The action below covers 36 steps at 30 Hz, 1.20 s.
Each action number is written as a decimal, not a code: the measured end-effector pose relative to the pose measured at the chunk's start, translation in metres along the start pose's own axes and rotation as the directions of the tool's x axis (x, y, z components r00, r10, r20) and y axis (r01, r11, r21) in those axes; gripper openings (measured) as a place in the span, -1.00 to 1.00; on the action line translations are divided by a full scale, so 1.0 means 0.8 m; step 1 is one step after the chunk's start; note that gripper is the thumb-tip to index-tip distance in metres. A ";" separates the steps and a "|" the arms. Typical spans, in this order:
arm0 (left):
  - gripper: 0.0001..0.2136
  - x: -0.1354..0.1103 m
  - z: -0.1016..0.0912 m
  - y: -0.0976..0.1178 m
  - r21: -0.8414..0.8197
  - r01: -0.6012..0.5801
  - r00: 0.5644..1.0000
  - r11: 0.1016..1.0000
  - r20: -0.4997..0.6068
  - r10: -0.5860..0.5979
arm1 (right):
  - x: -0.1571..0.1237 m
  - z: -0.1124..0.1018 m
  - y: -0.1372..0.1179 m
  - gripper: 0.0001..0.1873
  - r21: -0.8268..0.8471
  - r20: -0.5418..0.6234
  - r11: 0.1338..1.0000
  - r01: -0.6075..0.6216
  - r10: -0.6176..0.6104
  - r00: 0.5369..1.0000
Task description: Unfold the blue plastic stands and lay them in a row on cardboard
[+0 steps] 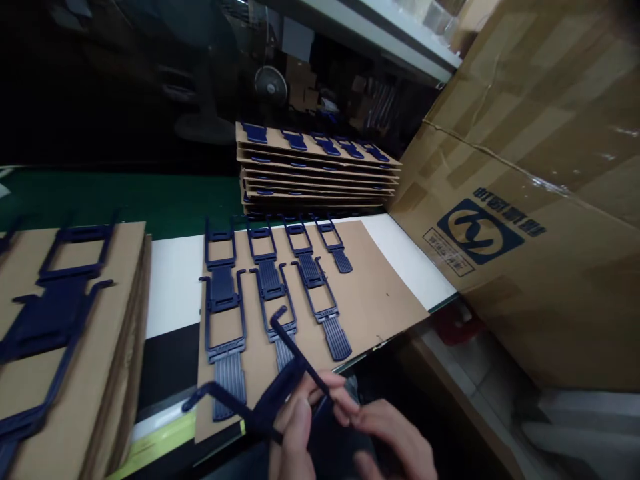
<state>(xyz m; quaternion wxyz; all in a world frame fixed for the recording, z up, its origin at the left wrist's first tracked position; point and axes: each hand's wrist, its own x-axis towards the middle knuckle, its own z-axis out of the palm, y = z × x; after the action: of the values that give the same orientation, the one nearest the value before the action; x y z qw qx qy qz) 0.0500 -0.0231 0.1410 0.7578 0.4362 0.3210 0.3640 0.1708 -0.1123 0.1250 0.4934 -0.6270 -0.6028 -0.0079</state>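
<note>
Head view, left to right: at 9 o'clock, a stack of corrugated cardboard sheets [123, 333] carries large navy plastic frames [47, 320]; at 12 o'clock, a pile of loaded cardboard trays [315, 167] stands beyond a white conveyor belt [173, 287]; a single cardboard sheet [385, 280] lies on that belt with rows of smaller navy frames [223, 333]. At 6 o'clock we find one navy frame in hand [295, 349], held above the sheet's near corner; the left hand [295, 427] pinches it between thumb and fingers; the right hand [395, 440] closes in from 5 o'clock, its fingertips [340, 400] pressed on the same frame; both wrists sit low, palms turned inward. We judge two close pinches give sound control; the frame's ends should clear the laid rows. A printed carton [515, 167] stands at 3 o'clock.
</note>
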 end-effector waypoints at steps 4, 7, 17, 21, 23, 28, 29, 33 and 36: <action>-0.49 0.017 -0.011 -0.007 0.018 0.074 0.997 0.997 0.035 -0.075 | -0.022 0.018 -0.010 -0.66 -0.026 0.010 0.991 -0.133 0.133 0.991; -0.53 0.022 -0.015 -0.024 0.046 0.070 0.983 0.996 0.164 -0.077 | -0.017 0.016 -0.012 -0.64 -0.058 -0.042 0.995 -0.085 0.083 0.996; -0.50 0.022 0.002 -0.020 0.572 -0.391 0.906 0.722 0.377 0.192 | 0.005 -0.026 0.002 -0.66 -0.214 -0.088 0.965 -0.151 0.135 0.987; -0.55 0.025 -0.017 -0.037 0.639 -0.511 0.859 0.574 0.366 0.358 | 0.027 -0.052 0.035 -0.57 -0.372 -0.142 0.888 -0.269 0.232 0.962; -0.57 0.022 -0.028 -0.053 0.669 -0.559 0.822 0.491 0.366 0.436 | 0.044 -0.058 0.054 -0.56 -0.390 -0.099 0.873 -0.293 0.277 0.956; -0.51 0.010 -0.052 -0.083 0.724 -0.555 0.808 0.410 0.353 0.471 | 0.070 -0.052 0.089 -0.57 -0.429 -0.012 0.834 -0.348 0.380 0.925; -0.52 0.009 -0.055 -0.085 0.731 -0.549 0.809 0.405 0.344 0.475 | 0.072 -0.050 0.093 -0.58 -0.452 -0.006 0.822 -0.347 0.386 0.923; -0.51 0.009 -0.055 -0.085 0.738 -0.536 0.818 0.410 0.333 0.469 | 0.073 -0.045 0.104 -0.64 -0.544 0.017 0.788 -0.288 0.353 0.935; -0.48 0.010 -0.052 -0.084 0.743 -0.511 0.836 0.432 0.311 0.452 | 0.075 -0.043 0.108 -0.68 -0.582 0.046 0.782 -0.220 0.302 0.952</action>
<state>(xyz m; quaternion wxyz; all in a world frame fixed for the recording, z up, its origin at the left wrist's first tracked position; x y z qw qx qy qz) 0.0389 -0.0224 0.0625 0.3512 0.8133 0.2866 0.3647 0.2734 -0.0703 0.1264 0.2367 -0.8222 -0.5120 -0.0764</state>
